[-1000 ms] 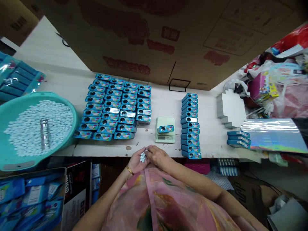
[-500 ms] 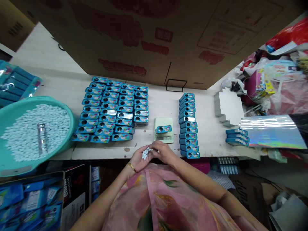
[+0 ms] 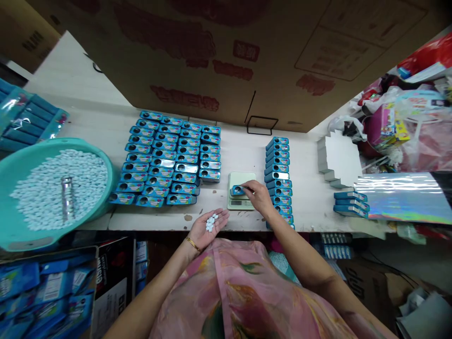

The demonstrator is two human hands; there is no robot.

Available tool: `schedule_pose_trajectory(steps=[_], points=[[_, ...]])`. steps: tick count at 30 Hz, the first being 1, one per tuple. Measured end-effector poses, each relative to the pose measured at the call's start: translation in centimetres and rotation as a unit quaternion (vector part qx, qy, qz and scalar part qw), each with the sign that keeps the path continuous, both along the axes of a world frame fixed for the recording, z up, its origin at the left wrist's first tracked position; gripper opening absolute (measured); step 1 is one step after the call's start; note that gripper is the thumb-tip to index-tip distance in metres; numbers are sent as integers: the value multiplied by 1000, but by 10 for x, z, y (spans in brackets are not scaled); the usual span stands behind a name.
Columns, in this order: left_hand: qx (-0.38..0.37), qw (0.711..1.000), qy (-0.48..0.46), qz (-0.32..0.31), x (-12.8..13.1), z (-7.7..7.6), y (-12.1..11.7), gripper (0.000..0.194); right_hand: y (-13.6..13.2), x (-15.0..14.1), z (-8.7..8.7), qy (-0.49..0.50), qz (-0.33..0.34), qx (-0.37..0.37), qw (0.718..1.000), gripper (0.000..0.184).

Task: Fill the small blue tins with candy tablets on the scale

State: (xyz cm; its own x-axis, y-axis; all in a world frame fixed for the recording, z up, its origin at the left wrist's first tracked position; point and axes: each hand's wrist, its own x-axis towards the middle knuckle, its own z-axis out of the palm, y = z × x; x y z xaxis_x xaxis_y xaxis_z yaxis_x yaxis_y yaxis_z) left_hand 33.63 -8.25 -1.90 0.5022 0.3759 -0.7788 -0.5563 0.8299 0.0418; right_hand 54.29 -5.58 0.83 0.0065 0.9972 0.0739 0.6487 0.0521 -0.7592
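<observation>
Right hand at the tin on the scale, left palm holding tablets.

The right hand [image 3: 259, 197] reached onto the small pale-green weighing scale [image 3: 241, 180], fingertips pinched at the opening of the blue rectangular tin [image 3: 237, 190] lying on it; what they pinched was too small to tell. Just before the scale, the left hand [image 3: 206, 228] lay palm-up, cupped loosely under a few small white tablets [image 3: 211, 222]. Left of the scale stood rows of matching blue tins [image 3: 169, 157]; right of it, a single column of tins [image 3: 277, 165].

Scale [image 3: 240, 179] at centre of table [image 3: 247, 150]; one tin [image 3: 237, 190] on it, under my right hand [image 3: 259, 197]. Tin rows [image 3: 169, 157] left of scale, basin [image 3: 21, 165] farther left. Tin column [image 3: 278, 169] just right of scale. My left hand [image 3: 206, 226] before scale, tablets [image 3: 211, 222] in palm
</observation>
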Motion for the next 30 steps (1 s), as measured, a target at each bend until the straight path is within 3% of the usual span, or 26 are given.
schedule_pose_trajectory(steps=[6, 10, 13, 20, 24, 27, 30], points=[[-23, 999, 30, 15, -13, -4, -2, 18, -21, 26, 1, 104, -148, -15, 983, 15], [-47, 997, 48, 22, -16, -4, -3, 18, -34, 30, -5, 128, -176, -33, 975, 16], [-51, 997, 54, 21, -15, -4, -4, 18, -32, 19, -7, 144, -157, -38, 976, 15], [-44, 998, 48, 16, -13, -5, -4, 18, -5, -6, -4, 57, -58, 13, 997, 15], [-30, 999, 26, 5, -11, -5, -6, 19, -19, -18, 1, -40, -14, 38, 998, 20], [-22, 1000, -1, -14, -9, -6, -8, 20, -45, -42, 4, -93, 151, 16, 984, 19], [-29, 998, -14, -60, -8, -7, -10, 22, -66, -66, 8, -126, 311, -7, 942, 17]])
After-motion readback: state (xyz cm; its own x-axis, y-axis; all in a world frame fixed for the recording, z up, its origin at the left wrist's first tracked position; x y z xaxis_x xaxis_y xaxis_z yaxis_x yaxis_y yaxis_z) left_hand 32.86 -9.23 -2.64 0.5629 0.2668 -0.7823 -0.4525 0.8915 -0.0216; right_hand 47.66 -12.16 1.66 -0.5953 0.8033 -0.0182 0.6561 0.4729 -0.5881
